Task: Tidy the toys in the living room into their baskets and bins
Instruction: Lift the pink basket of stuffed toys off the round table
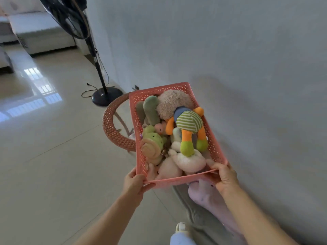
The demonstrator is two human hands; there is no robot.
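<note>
Both hands, left hand (134, 181) and right hand (225, 179), grip the near rim of a pink basket (212, 138) already full of plush toys (189, 128); setting it down likely remains.

A salmon-pink plastic basket (177, 89), rectangular with perforated lattice walls, is held in the air by its near rim, tilted away from the person. It is heaped with soft toys. At the far end lies a fuzzy beige plush (172, 103), with a grey-green plush (151, 110) beside it against the left wall. Toward the right wall sprawls a doll with a green-and-white striped body (189, 121), orange limbs and lime-green feet, on top of the pile. Along the left wall sits a green and tan plush (153, 144). White and pale pink plush toys (189, 161) fill the near end.
</note>
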